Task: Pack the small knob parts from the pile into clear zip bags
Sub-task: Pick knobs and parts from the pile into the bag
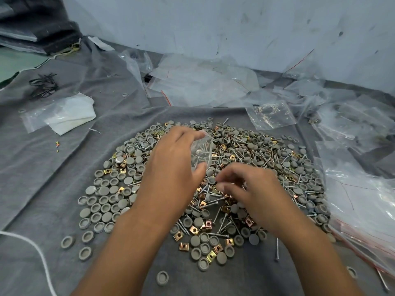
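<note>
Far left: a white cord (32,248) trails across the grey cloth (42,167) covering the tabletop; a small bundle of dark ties (43,85) lies well apart from the work, beside a flat bag with white sheets (64,114).
Pile: the pile of knob parts (111,199), grey round caps mixed with brass square nuts (194,230) and screws (211,202), is spread in a broad round heap at the centre, probably so each kind can be picked out by sight.
Left hand: the left hand (171,167) reaches over the middle of the heap, forearm coming up from the lower edge, and holds a small clear zip bag (202,150) between thumb and curled fingers. The bag stands just above the parts with a few screws visible inside; I judge it is held there to keep the mouth near the picking hand.
Right hand: the right hand (254,189) hangs low over the heap just beside the bag, fingers curled toward the thumb as if pinching a small part; what it pinches is too blurred to tell.
Behind: empty clear bags with red seals (192,86) lie scattered near the wall.
Far right: a stack of clear bags (363,210) sits at the edge, near enough to reach.
</note>
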`<state>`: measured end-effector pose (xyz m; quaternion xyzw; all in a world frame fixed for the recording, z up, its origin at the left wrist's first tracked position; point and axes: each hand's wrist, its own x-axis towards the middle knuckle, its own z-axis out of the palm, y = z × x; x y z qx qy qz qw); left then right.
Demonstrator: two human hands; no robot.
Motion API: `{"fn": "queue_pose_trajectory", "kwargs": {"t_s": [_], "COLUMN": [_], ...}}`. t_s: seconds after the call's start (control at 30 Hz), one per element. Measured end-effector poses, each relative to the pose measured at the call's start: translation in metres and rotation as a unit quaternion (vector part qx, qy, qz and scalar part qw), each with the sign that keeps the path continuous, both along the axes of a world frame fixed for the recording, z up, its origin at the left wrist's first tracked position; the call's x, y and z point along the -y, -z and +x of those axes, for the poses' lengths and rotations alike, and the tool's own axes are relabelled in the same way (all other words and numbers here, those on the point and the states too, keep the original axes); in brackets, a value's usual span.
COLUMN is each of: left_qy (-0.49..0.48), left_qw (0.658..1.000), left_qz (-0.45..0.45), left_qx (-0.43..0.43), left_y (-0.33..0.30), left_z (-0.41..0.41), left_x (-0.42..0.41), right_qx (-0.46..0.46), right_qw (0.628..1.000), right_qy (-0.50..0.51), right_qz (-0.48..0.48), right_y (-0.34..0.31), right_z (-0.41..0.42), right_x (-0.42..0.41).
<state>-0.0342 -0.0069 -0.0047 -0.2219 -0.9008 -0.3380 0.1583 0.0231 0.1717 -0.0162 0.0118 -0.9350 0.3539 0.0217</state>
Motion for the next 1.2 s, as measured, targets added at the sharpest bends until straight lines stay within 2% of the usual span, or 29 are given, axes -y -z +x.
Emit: {"fn": "queue_pose_trajectory", "kwargs": {"t_s": [0.07, 0.17, 0.23, 0.3, 0.4, 0.5, 0.63, 0.7, 0.77, 0.87, 0.97, 1.2], "left_qy": [0.013, 0.028, 0.036, 0.040, 0.043, 0.038, 0.039, 0.036, 0.032, 0.024, 0.005, -0.002], "left_qw": [1.000, 0.999, 0.999, 0.999, 0.999, 0.999, 0.999, 0.999, 0.999, 1.000, 1.000, 1.000], "left_qz": [-0.001, -0.016, -0.023, -0.028, -0.032, -0.029, -0.018, -0.011, -0.008, -0.003, -0.008, 0.003], "left_qx": [0.006, 0.010, 0.012, 0.013, 0.011, 0.004, 0.009, 0.015, 0.019, 0.014, 0.008, 0.001], "left_y": [0.000, 0.001, 0.002, 0.003, 0.004, 0.004, 0.003, 0.002, 0.001, 0.001, 0.001, 0.002], "left_z": [0.000, 0.001, 0.002, 0.002, 0.002, 0.002, 0.000, 0.000, 0.000, -0.001, -0.003, -0.005], "left_x": [0.000, -0.001, -0.002, -0.003, -0.005, -0.005, -0.003, -0.002, -0.001, 0.001, 0.003, 0.003], "right_qx": [-0.062, -0.107, -0.141, -0.191, -0.257, -0.264, -0.275, -0.228, -0.131, -0.040, -0.033, -0.007], "right_qw": [0.991, 0.946, 0.921, 0.923, 0.945, 0.959, 0.958, 0.972, 0.991, 0.992, 0.980, 0.978], "right_qy": [0.008, 0.012, 0.029, 0.049, 0.067, 0.082, 0.059, 0.041, 0.003, -0.042, -0.063, -0.019], "right_qz": [-0.114, -0.305, -0.363, -0.330, -0.192, -0.058, -0.055, -0.037, 0.016, 0.109, 0.184, 0.209], "right_y": [-0.007, -0.015, -0.017, -0.015, -0.007, 0.001, 0.000, -0.001, 0.003, 0.011, 0.016, 0.022], "right_z": [-0.003, -0.005, -0.005, -0.006, -0.010, -0.012, -0.010, -0.008, -0.005, 0.000, 0.000, 0.001], "right_x": [0.001, 0.005, 0.011, 0.017, 0.026, 0.030, 0.024, 0.018, 0.015, 0.022, 0.034, 0.031]}}
